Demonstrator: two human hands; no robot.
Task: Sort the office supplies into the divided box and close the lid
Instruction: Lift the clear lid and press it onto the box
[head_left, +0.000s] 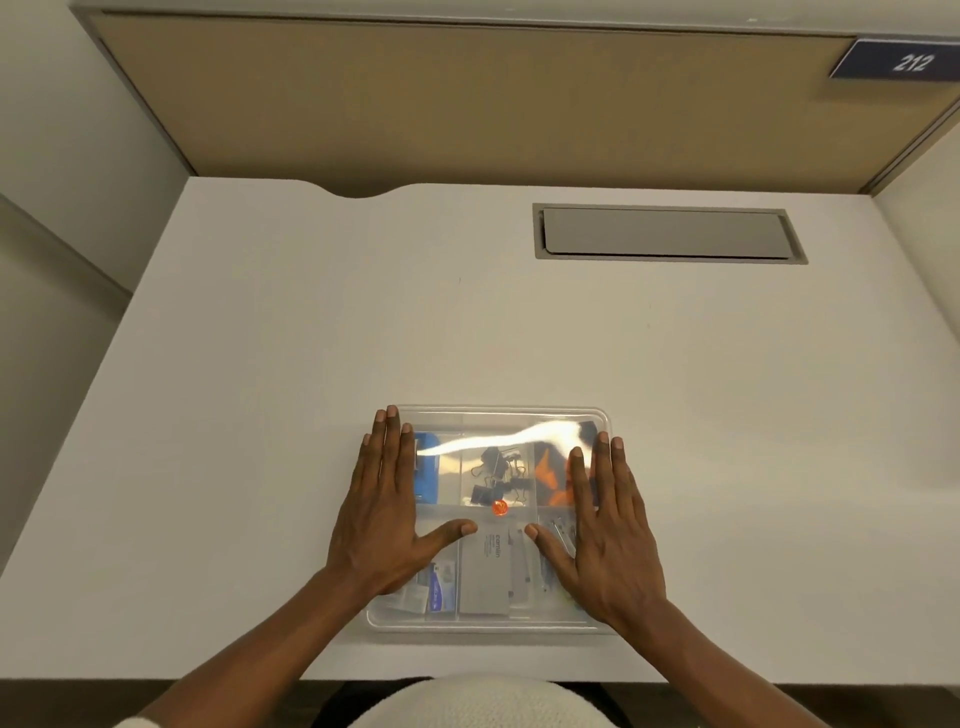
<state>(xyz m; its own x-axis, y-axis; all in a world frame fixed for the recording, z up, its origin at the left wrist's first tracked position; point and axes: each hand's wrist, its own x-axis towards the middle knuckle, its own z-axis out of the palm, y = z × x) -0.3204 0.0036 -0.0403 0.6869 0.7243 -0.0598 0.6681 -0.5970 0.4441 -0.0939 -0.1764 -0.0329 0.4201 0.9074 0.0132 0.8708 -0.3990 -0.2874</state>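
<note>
**A:** Both hands lay flat and spread on the lid. The left hand (383, 512) covered the left part of the clear plastic lid (498, 421) with the fingers pointing away and the thumb angled inward; the right hand (605, 525) mirrored it on the right. Neither pinched anything; the palms simply rested on the plastic.

**B:** And the box itself?

**A:** The clear, rectangular divided plastic box (488, 626) sat directly under both palms, near the front edge of the white surface (311, 322), with its long axis running left to right. Each hand was about equally close to its own end, so a downward press would have fallen fairly evenly on both sides.

**B:** Could you see what was inside?

**A:** Through the lid, yes, partly. Black binder clips (496, 475) filled the middle rear compartment, something orange (551, 470) lay to their right, and a blue item (427, 467) sat at rear left beside the left fingers. A grey flat card-like pack (485, 571) lay in the front middle, between the two thumbs. A small orange-red round spot (500, 508) showed near the centre; I couldn't tell whether it was on the lid or below it.

**B:** So the sorting was done?

**A:** I judged so: nothing loose lay on the surface, only a grey recessed cable hatch (667, 231) well behind. Whether the lid had latched I could not tell.
</note>
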